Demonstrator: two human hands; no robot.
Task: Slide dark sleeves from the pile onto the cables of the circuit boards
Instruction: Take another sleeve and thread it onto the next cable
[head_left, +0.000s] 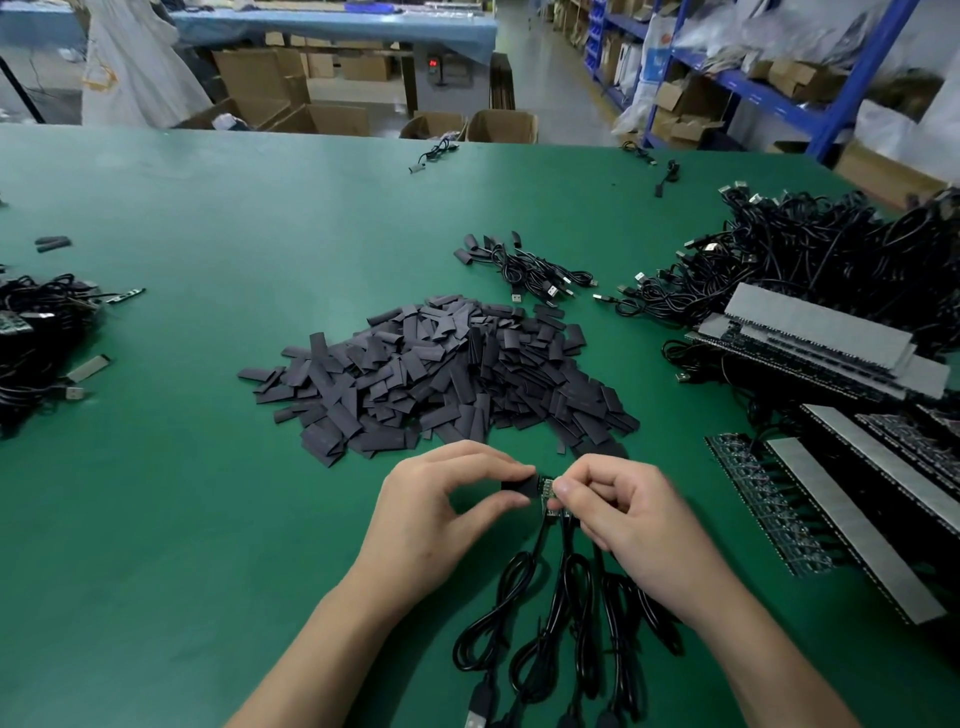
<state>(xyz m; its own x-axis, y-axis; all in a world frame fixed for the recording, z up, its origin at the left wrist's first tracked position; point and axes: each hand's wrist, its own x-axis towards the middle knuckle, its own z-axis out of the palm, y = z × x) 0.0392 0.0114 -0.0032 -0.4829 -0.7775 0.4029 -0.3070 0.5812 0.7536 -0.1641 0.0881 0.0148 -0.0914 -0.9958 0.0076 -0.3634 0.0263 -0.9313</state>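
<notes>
**Sleeve meets board at the near edge of the worktop**

We are looking down on the green worktop (208, 467), and both hands are busy close to us. The left hand (436, 514) pinches one dark sleeve (519, 487) between thumb and curled fingers (498, 464). The sleeve's end sits right against a small circuit board (548, 493). Whether it has gone over the board's edge, we cannot tell.

The right hand (628, 525) pinches that board from the other side, its fingers curled in tight. Below the board, black cables (545, 623) run toward us and loop over the worktop. A USB plug (475, 712) shows at the bottom of the view.

Just beyond the hands lies the pile of sleeves (441, 379), broad and loose, its nearest pieces close to the right knuckles. Behind it sits a small bunch of USB cables (535, 275) with sleeves at one end.

On the right we see a big tangle of black cables (805, 260). In front of it are stacked rows of boards with grey strips (810, 338). Another cable bundle (36, 332) lies at the left edge. Past the worktop stand cardboard boxes (322, 117) and blue shelving (857, 78).
</notes>
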